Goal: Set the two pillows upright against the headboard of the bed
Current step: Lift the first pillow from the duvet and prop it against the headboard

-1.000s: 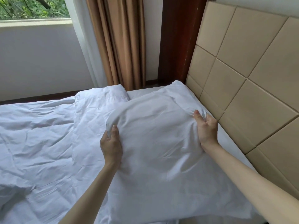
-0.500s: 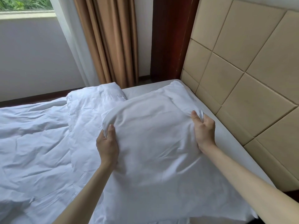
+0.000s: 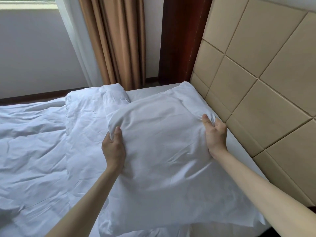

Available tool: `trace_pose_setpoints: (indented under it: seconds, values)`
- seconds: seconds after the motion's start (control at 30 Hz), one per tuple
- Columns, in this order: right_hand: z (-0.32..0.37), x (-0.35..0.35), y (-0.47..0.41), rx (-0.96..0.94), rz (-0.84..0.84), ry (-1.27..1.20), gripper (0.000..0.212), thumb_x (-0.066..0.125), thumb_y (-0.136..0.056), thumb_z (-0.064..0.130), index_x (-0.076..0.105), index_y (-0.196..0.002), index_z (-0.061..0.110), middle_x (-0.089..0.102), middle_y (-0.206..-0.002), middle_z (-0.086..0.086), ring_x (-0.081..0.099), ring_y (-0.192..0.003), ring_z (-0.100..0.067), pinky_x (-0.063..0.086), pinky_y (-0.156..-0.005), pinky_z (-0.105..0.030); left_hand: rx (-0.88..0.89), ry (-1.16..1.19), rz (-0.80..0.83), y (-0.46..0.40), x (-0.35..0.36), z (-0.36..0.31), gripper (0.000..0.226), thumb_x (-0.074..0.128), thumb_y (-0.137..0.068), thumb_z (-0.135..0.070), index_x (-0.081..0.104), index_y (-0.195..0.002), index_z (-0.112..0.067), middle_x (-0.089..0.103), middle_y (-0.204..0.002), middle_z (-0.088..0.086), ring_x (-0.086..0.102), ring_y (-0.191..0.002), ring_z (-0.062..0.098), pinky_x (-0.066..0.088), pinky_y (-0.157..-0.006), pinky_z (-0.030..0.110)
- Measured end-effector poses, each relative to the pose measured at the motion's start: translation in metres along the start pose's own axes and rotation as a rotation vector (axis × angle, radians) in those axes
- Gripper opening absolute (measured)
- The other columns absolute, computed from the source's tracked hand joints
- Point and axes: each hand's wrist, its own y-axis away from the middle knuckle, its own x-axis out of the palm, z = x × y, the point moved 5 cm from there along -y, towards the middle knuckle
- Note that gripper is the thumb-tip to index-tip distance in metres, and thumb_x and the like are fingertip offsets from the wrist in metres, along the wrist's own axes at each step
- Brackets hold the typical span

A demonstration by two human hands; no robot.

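From the head camera, the bed (image 3: pixel 148 90) fills the lower part of the picture and a tan padded headboard (image 3: pixel 266 79) runs along its right side. Behind the far end of the bed stand brown curtains (image 3: pixel 116 40), a dark red wooden post (image 3: pixel 181 36) and a white wall below a window sill (image 3: pixel 27 5). A crumpled white duvet (image 3: pixel 37 142) covers the left part of the mattress, and its folded edge lies just beside the pillow.

The white pillow (image 3: pixel 164 151) lies on the bed next to the headboard, tilted, with its far corner (image 3: pixel 186 86) touching the lowest panels. A strip of bare sheet shows between its right edge and the headboard. I can see only this one pillow clearly; I cannot tell if a second one is under the bedding.

The left hand (image 3: pixel 113 147) grips the left edge of the pillow, fingers closed around the cloth with the thumb on top. The right hand (image 3: pixel 216 134) pinches the right edge, fingers closed on a bunch of fabric.
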Motion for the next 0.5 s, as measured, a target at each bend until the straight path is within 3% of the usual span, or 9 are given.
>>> trace_pose_setpoints:
  seconds: [0.07, 0.2, 0.27, 0.33, 0.4, 0.5]
  values:
    - [-0.007, -0.010, -0.011, 0.000, 0.002, -0.025, 0.044, 0.061, -0.088, 0.034, 0.030, -0.060, 0.021, 0.030, -0.059, 0.005, 0.030, -0.058, -0.013, 0.029, -0.058, -0.032, 0.021, -0.015, 0.007, 0.002, 0.016, -0.003, 0.040, 0.050, -0.089, -0.047, 0.068, -0.098, -0.012, 0.069, -0.094, 0.001, 0.064, -0.095, 0.024, 0.050, -0.088, 0.044]
    - [-0.032, -0.031, -0.045, 0.032, 0.026, -0.045, 0.051, 0.061, -0.087, 0.036, 0.020, -0.059, 0.024, 0.023, -0.058, 0.007, 0.024, -0.057, -0.015, 0.023, -0.056, -0.034, 0.030, -0.031, 0.001, 0.009, 0.057, -0.004, 0.056, 0.048, -0.085, -0.054, 0.064, -0.107, -0.005, 0.067, -0.113, 0.014, 0.060, -0.110, 0.032, 0.045, -0.096, 0.052]
    - [-0.050, -0.040, -0.068, 0.033, 0.040, -0.046, 0.050, 0.061, -0.087, 0.034, 0.020, -0.060, 0.024, 0.022, -0.060, 0.004, 0.023, -0.057, -0.013, 0.022, -0.055, -0.032, 0.033, -0.048, -0.015, 0.014, 0.082, -0.002, 0.049, 0.049, -0.086, -0.052, 0.063, -0.094, -0.007, 0.069, -0.097, 0.011, 0.061, -0.098, 0.032, 0.047, -0.089, 0.051]
    - [-0.066, -0.048, -0.094, 0.012, 0.053, -0.008, 0.050, 0.061, -0.087, 0.033, 0.020, -0.059, 0.024, 0.022, -0.059, 0.007, 0.023, -0.050, -0.006, 0.023, -0.049, -0.027, 0.013, -0.070, -0.037, 0.019, 0.112, 0.001, 0.033, 0.049, -0.088, -0.049, 0.057, -0.074, -0.020, 0.061, -0.077, -0.003, 0.056, -0.084, 0.029, 0.045, -0.078, 0.041]
    - [-0.082, -0.055, -0.124, 0.002, 0.072, 0.038, 0.052, 0.061, -0.087, 0.031, 0.020, -0.057, 0.025, 0.021, -0.055, 0.010, 0.023, -0.042, -0.003, 0.018, -0.041, -0.018, -0.003, -0.106, -0.066, 0.022, 0.142, 0.004, 0.026, 0.050, -0.089, -0.047, 0.049, -0.068, -0.032, 0.053, -0.073, -0.014, 0.051, -0.084, 0.024, 0.036, -0.076, 0.030]
    - [-0.110, -0.060, -0.172, -0.006, 0.112, 0.068, 0.052, 0.061, -0.087, 0.028, 0.020, -0.056, 0.026, 0.021, -0.054, 0.012, 0.025, -0.040, -0.002, 0.019, -0.039, -0.016, -0.013, -0.174, -0.095, 0.016, 0.188, 0.016, 0.027, 0.050, -0.089, -0.046, 0.061, -0.086, -0.021, 0.067, -0.098, 0.014, 0.059, -0.101, 0.033, 0.038, -0.081, 0.032]
